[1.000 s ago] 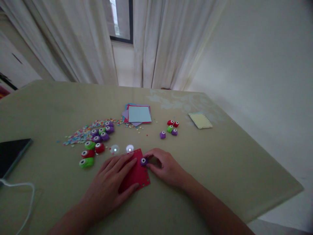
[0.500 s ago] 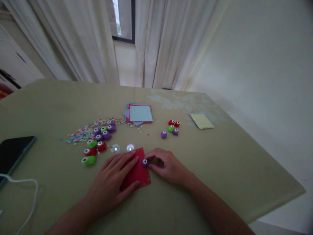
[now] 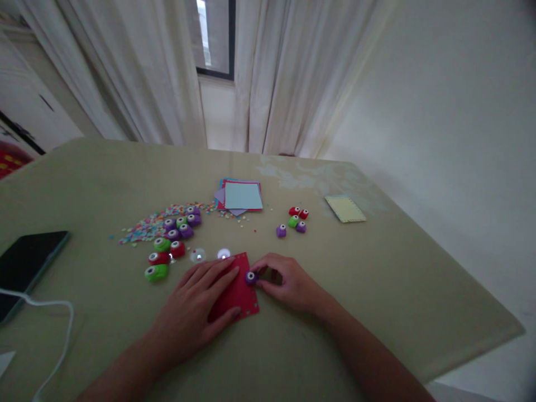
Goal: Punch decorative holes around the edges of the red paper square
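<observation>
My left hand [image 3: 196, 301] lies flat with fingers spread over a red sheet of paper [image 3: 248, 298], pressing it to the table. Small punched holes run along the sheet's right and lower edges. At the right edge sits a small purple craft hole punch [image 3: 251, 277], pinched between the thumb and fingers of my right hand [image 3: 288, 281]. Just beyond the sheet are two round clear discs, one a shiny disc [image 3: 224, 254] touching or near its top edge, the other a clear disc [image 3: 198, 255] to its left.
Several purple, green and red punches [image 3: 177, 248] stand left of the sheet, beside scattered paper confetti [image 3: 146, 228]. More punches [image 3: 294, 221] are at right. Behind lie stacked coloured papers [image 3: 243, 195] and a yellow pad [image 3: 345, 208]. A phone [image 3: 31, 254] and white cable [image 3: 69, 329] lie far left.
The view has shifted slightly, showing more of the left side. Both hands keep their places on the red paper and the purple punch.
</observation>
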The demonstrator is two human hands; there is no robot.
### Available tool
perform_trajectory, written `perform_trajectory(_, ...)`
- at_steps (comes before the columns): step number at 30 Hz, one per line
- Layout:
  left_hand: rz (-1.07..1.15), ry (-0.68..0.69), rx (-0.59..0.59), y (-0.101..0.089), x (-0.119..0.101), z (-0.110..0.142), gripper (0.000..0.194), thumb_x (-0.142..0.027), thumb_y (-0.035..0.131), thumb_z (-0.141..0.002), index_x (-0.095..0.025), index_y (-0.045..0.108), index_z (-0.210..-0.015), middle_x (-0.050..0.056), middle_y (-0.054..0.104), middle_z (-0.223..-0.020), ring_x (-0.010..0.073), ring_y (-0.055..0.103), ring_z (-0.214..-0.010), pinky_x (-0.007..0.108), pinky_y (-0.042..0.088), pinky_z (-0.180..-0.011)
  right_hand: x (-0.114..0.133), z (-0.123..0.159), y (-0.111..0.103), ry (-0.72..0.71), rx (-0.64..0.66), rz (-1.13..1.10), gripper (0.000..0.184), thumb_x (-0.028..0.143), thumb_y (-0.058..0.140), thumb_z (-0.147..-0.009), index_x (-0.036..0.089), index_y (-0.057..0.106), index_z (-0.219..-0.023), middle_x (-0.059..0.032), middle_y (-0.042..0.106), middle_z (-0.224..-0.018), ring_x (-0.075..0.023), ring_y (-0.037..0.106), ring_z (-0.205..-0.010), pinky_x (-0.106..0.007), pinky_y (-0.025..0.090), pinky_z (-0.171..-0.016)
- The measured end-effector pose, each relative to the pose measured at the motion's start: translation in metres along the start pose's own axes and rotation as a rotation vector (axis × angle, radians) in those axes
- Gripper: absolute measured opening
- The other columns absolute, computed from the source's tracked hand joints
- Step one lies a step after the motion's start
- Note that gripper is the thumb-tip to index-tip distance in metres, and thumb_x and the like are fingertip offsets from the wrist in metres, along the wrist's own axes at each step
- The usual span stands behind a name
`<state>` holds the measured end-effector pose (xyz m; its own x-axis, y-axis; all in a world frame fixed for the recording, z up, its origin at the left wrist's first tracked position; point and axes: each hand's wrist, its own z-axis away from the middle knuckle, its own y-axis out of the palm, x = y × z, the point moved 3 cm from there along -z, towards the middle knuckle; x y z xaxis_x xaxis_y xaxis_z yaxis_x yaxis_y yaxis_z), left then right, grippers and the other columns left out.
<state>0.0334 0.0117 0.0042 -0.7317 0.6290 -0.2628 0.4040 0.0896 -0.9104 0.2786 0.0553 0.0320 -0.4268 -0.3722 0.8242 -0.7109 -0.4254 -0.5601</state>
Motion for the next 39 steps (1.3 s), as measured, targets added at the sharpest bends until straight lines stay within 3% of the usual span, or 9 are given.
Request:
perform_trajectory(21,0.002,0.007,0.017,0.000,0.001,0.001,0.068,-0.055,0.066,-0.105,-0.027,0.049,-0.164,0.009,0.056,-0.166,0.0333,0.056,-0.145,0.053,0.045,-0.121,0.001,0.000,0.001,-0.001,-0.008,-0.024,0.022,0.015,0.076,-0.097,0.022,0.079,-0.118,-0.0047,0.080,-0.109,-0.0167,0.072,-0.085,-0.028,0.056,-0.082)
perform_trajectory(29,0.060,-0.016,0.017,-0.003,0.000,-0.005,0.069,-0.056,0.066,-0.105,-0.029,0.047,-0.165,0.009,0.057,-0.165,0.0343,0.056,-0.145,0.053,0.046,-0.119,-0.001,-0.002,-0.001,-0.028,-0.036,-0.057,0.026,0.024,0.079,-0.095,0.020,0.078,-0.121,-0.0069,0.076,-0.111,-0.0166,0.070,-0.086,-0.027,0.056,-0.080)
perform_trajectory(35,0.219,-0.116,-0.082,-0.018,-0.017,-0.027,0.045,-0.043,0.053,-0.113,-0.026,0.056,-0.154,0.009,0.063,-0.157,0.0305,0.060,-0.140,0.050,0.048,-0.116,-0.009,-0.004,0.002,0.149,-0.120,-0.153,0.026,0.040,0.082,-0.094,0.018,0.074,-0.105,-0.0006,0.070,-0.088,-0.0146,0.062,-0.073,-0.025,0.048,-0.066)
perform_trajectory(39,0.302,-0.036,-0.129,-0.030,-0.044,-0.063,0.040,-0.038,0.047,-0.115,-0.025,0.056,-0.152,0.009,0.063,-0.156,0.0280,0.056,-0.143,0.049,0.044,-0.119,-0.019,-0.010,0.011,0.176,-0.184,-0.151,0.019,0.033,0.079,-0.090,0.018,0.069,-0.095,0.0027,0.066,-0.077,-0.0142,0.057,-0.068,-0.024,0.043,-0.062)
